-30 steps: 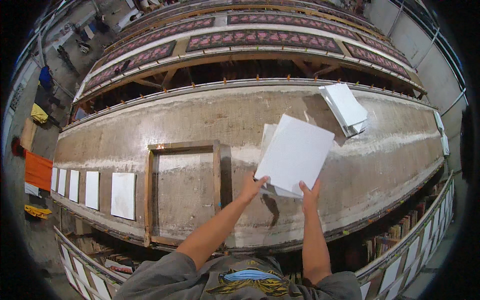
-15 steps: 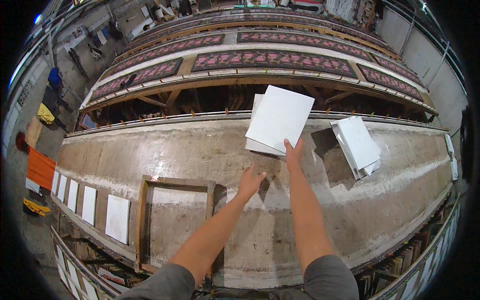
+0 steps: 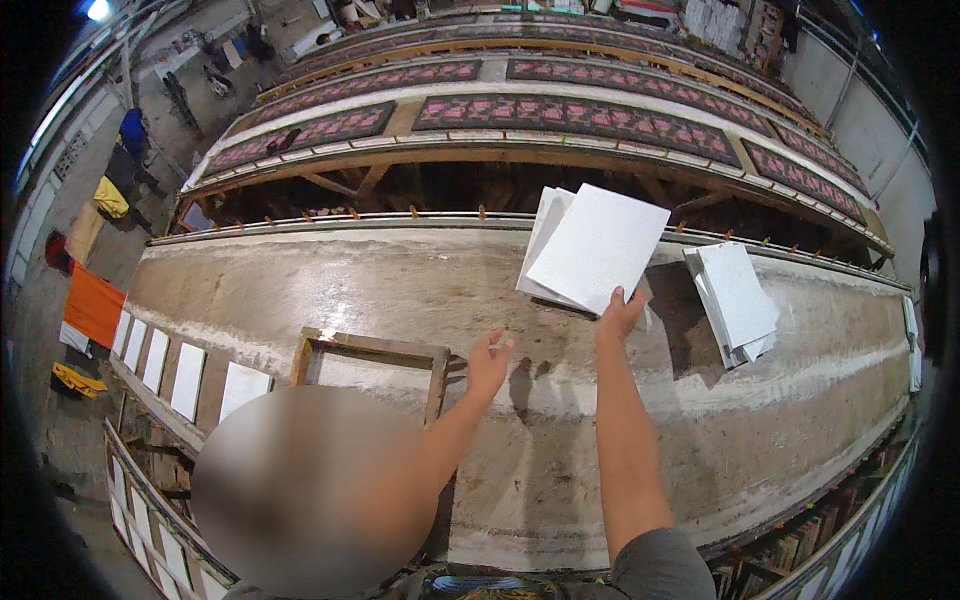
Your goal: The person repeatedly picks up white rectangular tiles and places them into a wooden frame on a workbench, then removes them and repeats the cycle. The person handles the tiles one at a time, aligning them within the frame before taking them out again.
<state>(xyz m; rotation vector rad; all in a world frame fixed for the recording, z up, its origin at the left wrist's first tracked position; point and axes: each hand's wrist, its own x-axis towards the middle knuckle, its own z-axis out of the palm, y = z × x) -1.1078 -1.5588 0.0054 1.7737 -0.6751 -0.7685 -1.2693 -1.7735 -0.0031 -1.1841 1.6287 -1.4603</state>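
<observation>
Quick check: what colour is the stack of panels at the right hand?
White; the stack of panels at the right hand shows best in the head view.

With our right hand (image 3: 621, 313) we are touching a white panel stack (image 3: 598, 248); our left hand (image 3: 487, 366) is hovering over the surface (image 3: 740, 440), a wooden frame (image 3: 385, 348) lying to its left.

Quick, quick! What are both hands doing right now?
Left hand: open, fingers a bit curled, holding nothing.
Right hand: closed on the near corner of the white boards, thumb on top.
</observation>
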